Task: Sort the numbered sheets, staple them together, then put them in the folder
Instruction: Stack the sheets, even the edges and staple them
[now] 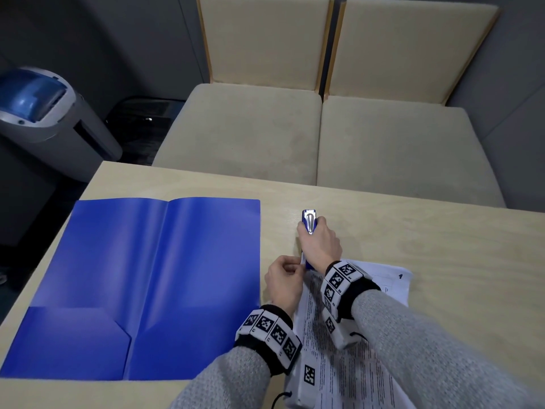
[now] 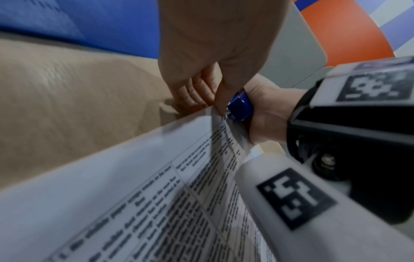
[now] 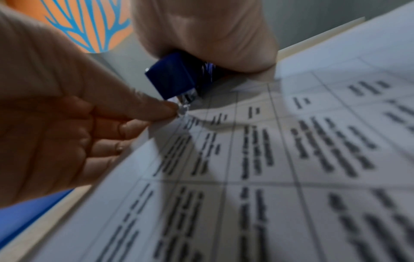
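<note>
The right hand (image 1: 320,246) clenches the blue-and-chrome stapler (image 1: 309,221) over the corner of the printed white paper sheets (image 1: 348,364), which the left hand (image 1: 283,283) pinches aligned, near the bench's front edge beside the open blue plastic folder (image 1: 132,287).

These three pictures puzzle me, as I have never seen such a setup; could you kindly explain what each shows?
No machine here: a person wears cameras and patterned marker bands on both wrists, plus a head camera. The wide picture is from the head; the two close ones look along each wrist. On the table lie an open blue folder and printed sheets. The right hand grips a blue stapler over the sheets' corner, which the left hand pinches. Behind stand two cushioned chairs and what looks like a shredder.
</note>
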